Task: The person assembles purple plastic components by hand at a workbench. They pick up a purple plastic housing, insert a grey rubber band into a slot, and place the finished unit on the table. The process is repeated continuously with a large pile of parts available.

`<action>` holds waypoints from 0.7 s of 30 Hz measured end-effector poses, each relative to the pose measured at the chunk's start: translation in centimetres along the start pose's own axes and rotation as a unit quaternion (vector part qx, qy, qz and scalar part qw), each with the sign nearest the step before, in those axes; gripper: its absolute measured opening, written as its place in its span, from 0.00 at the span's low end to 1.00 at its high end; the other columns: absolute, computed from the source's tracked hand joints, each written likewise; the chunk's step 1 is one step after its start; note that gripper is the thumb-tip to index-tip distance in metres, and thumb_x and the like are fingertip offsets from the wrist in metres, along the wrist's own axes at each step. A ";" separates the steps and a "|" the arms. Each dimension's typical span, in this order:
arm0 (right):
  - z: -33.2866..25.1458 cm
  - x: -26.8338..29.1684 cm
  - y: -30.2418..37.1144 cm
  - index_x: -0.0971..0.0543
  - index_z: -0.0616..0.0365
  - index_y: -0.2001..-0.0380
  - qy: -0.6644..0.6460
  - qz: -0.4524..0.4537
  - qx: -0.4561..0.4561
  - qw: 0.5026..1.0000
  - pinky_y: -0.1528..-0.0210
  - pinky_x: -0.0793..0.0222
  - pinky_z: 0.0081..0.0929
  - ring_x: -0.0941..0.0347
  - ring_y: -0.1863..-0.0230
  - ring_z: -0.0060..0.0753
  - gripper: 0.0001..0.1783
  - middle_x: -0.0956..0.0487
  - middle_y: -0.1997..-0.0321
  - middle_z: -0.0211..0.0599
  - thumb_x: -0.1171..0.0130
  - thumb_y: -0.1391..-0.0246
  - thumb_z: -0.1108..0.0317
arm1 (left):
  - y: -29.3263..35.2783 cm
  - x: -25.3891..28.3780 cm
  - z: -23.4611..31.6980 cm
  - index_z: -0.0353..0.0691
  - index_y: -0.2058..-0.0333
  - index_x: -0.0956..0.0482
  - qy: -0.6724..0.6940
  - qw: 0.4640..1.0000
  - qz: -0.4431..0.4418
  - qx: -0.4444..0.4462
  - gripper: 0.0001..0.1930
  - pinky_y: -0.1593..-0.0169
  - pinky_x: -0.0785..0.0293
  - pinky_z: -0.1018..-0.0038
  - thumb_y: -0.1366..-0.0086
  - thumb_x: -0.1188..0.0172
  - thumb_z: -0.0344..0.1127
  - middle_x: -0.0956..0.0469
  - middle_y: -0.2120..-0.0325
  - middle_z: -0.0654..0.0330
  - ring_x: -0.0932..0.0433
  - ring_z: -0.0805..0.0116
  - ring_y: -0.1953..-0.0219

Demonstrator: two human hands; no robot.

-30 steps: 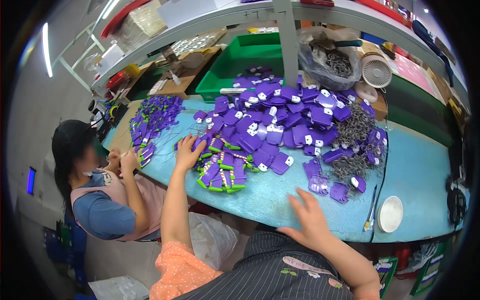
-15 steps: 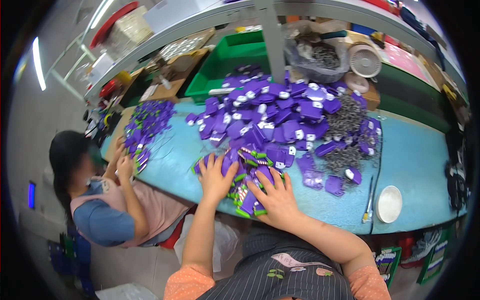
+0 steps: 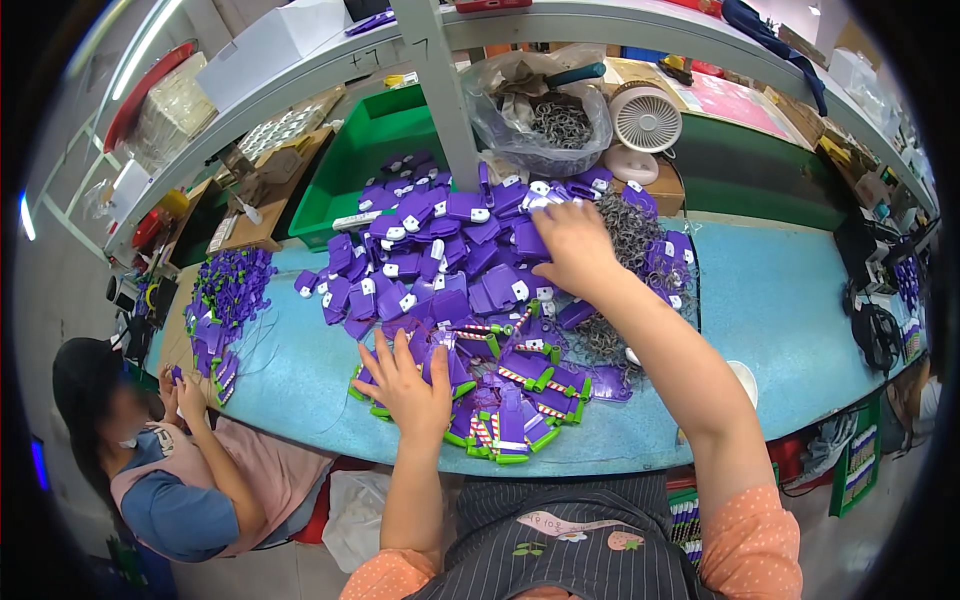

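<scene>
My left hand (image 3: 408, 388) lies with spread fingers on a near pile of flat purple plastic pieces (image 3: 512, 412) with green ends and red-and-white striped strips. Farther off, my right hand (image 3: 578, 252) reaches over a larger heap of purple plastic pieces with white tabs (image 3: 450, 262). Its thumb stands apart from the fingers, which rest on the heap's far right part, and I see nothing held in it. Right beside that hand is a mound of small metal rings or chains (image 3: 628, 235). My right forearm hides part of this mound.
A green tray (image 3: 335, 185) and a grey shelf post (image 3: 440, 100) stand behind the heap. A clear bag of metal parts (image 3: 545, 120) and a small fan (image 3: 646, 118) are beyond. At left, a co-worker (image 3: 185, 480) handles pieces by a smaller purple pile (image 3: 230, 290). My arm partly covers a white bowl (image 3: 743, 382).
My right hand has left the near pile and reached forward onto the far heap. My left hand stays on the near pile. The whole view has shifted, and the near pieces lie more exposed.
</scene>
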State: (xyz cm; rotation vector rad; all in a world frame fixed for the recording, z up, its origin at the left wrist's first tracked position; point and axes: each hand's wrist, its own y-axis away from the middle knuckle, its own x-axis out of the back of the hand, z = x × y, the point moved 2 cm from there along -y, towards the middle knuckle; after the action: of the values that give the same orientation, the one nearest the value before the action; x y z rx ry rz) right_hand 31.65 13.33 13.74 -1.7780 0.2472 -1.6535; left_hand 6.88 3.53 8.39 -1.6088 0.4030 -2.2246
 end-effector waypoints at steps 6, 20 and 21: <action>-3.1 -1.1 3.7 0.25 0.55 0.76 0.002 -0.124 0.131 0.984 0.65 0.36 0.29 0.28 0.69 0.34 0.04 0.27 0.76 0.34 0.47 0.60 0.72 | 2.4 4.3 1.6 0.33 0.48 0.34 0.229 0.949 0.016 -0.215 0.29 0.37 0.61 0.50 0.43 0.43 0.47 0.40 0.42 0.45 0.49 0.38 0.38; -3.5 15.6 19.7 0.26 0.58 0.66 -0.439 -0.227 -0.077 0.866 0.66 0.34 0.38 0.28 0.68 0.44 0.15 0.25 0.71 0.39 0.36 0.58 0.66 | 8.4 6.3 11.6 0.26 0.48 0.37 0.416 0.784 -0.376 -0.268 0.26 0.48 0.33 0.61 0.40 0.43 0.37 0.31 0.52 0.42 0.28 0.48 0.52; -3.7 15.7 20.8 0.26 0.58 0.65 -0.420 -0.202 -0.110 0.878 0.65 0.33 0.37 0.29 0.67 0.44 0.16 0.25 0.69 0.40 0.36 0.58 0.66 | 10.3 5.7 12.2 0.26 0.48 0.37 0.422 0.695 -0.540 -0.220 0.23 0.50 0.30 0.64 0.37 0.46 0.36 0.28 0.55 0.44 0.24 0.52 0.55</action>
State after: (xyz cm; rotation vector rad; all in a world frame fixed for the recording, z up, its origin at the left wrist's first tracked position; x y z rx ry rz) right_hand 37.26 -12.41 13.92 -2.6762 -0.3716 -0.9564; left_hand 18.15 -8.40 12.52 -0.8584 0.1973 -4.0577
